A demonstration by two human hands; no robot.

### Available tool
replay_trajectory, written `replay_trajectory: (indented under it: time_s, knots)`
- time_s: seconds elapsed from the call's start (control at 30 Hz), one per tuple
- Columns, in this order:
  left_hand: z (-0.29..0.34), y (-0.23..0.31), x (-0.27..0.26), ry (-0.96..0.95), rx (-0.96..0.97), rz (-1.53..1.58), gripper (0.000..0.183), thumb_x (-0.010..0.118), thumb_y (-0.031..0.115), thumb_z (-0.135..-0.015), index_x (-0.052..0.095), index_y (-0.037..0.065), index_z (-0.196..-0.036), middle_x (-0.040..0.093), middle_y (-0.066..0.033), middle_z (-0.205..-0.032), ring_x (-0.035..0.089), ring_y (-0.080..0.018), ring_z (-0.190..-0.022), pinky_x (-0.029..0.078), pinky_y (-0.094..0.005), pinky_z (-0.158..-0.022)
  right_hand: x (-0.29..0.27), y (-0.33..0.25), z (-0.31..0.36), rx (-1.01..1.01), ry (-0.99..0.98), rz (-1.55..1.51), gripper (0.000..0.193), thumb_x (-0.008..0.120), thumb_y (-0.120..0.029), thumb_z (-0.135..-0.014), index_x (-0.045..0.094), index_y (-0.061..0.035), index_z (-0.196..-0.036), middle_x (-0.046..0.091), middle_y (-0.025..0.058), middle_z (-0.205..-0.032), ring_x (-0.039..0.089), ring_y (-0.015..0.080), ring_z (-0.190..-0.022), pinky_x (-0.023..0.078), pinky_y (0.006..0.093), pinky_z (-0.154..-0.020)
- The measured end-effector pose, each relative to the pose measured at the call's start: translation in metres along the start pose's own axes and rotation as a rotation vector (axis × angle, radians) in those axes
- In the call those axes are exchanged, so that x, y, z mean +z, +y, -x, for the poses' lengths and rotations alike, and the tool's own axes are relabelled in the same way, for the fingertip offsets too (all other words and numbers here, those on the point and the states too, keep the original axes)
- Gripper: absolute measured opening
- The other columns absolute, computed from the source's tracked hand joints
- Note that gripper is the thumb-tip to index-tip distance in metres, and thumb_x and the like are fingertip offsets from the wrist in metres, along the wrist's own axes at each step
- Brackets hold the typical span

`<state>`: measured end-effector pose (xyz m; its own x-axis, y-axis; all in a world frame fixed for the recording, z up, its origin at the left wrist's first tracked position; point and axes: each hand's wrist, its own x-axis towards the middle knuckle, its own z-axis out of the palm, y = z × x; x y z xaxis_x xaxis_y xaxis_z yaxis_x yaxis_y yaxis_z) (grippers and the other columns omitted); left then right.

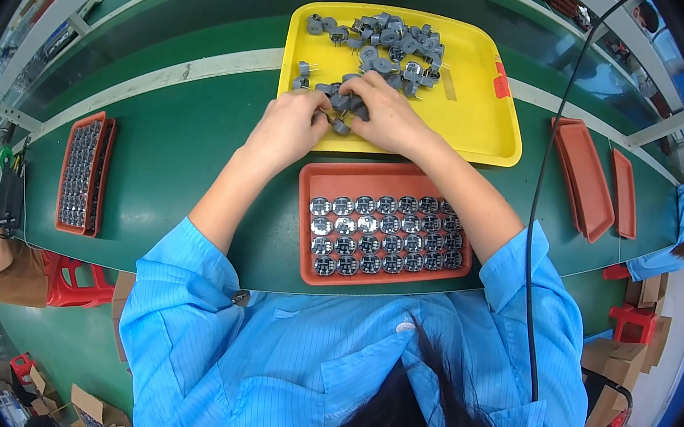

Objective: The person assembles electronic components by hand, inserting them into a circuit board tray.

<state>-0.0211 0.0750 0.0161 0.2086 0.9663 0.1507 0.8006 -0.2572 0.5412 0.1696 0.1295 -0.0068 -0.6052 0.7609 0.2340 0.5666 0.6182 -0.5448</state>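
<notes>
Both my hands work at the near edge of a yellow tray, over a small cluster of grey round electronic parts with thin metal pins. My left hand has its thumb and fingers bent together on a grey part at the cluster's left side. From the right, my right hand curls its fingers over grey parts, partly hiding them. A bigger heap of the same grey parts lies farther back in the tray. Nearer me, a reddish-brown tray holds rows of round circuit boards.
Stacked brown trays with circuit boards stand at the left of the green table. More brown trays lie at the right. A black cable hangs down across the right side. Other people sit at both sides.
</notes>
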Motion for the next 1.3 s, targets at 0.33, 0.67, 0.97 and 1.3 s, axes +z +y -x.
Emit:
replay_trajectory:
  time_s: [0.33, 0.67, 0.97, 1.3]
  knots:
    - [0.021, 0.007, 0.012, 0.266, -0.037, 0.390, 0.017, 0.068, 0.002, -0.084, 0.068, -0.003, -0.100, 0.068, -0.0140, -0.091, 0.069, -0.0209, -0.075, 0.060, -0.0310, -0.070, -0.034, -0.029, 0.035, 0.176, 0.138, -0.160, 0.031, 0.069, -0.019, -0.086, 0.065, -0.0015, -0.112, 0.067, 0.0143, -0.094, 0.067, 0.0303, -0.085, 0.054, 0.0390, -0.079]
    - [0.052, 0.023, 0.013, 0.137, -0.024, 0.341, 0.016, 0.068, -0.004, -0.084, 0.066, -0.004, -0.100, 0.066, -0.0107, -0.098, 0.068, -0.0181, -0.087, 0.061, -0.0311, -0.079, -0.014, -0.026, 0.055, 0.267, -0.105, -0.666, 0.018, 0.072, -0.015, -0.088, 0.070, 0.0028, -0.093, 0.068, 0.0050, -0.071, 0.059, 0.0086, -0.054, 0.048, 0.0245, -0.052]
    - [0.052, 0.025, 0.029, 0.200, -0.292, 1.289, 0.033, 0.067, -0.001, -0.089, 0.056, -0.003, -0.120, 0.066, -0.0111, -0.104, 0.065, -0.0175, -0.100, 0.053, -0.0287, -0.088, -0.016, -0.041, 0.064, 0.316, -0.084, -0.841, 0.011, 0.066, -0.010, -0.093, 0.068, -0.0006, -0.099, 0.068, 0.0023, -0.082, 0.060, 0.0062, -0.061, 0.048, 0.0217, -0.052]
    - [0.051, 0.018, 0.025, 0.089, -0.359, 1.585, 0.018, 0.066, 0.003, -0.091, 0.063, -0.001, -0.108, 0.070, -0.0106, -0.100, 0.068, -0.0162, -0.089, 0.056, -0.0293, -0.080, -0.012, -0.062, 0.069, -0.309, 0.184, -0.354, 0.013, 0.072, -0.007, -0.083, 0.072, -0.0035, -0.096, 0.070, 0.0088, -0.088, 0.068, 0.0232, -0.076, 0.055, 0.0287, -0.066]
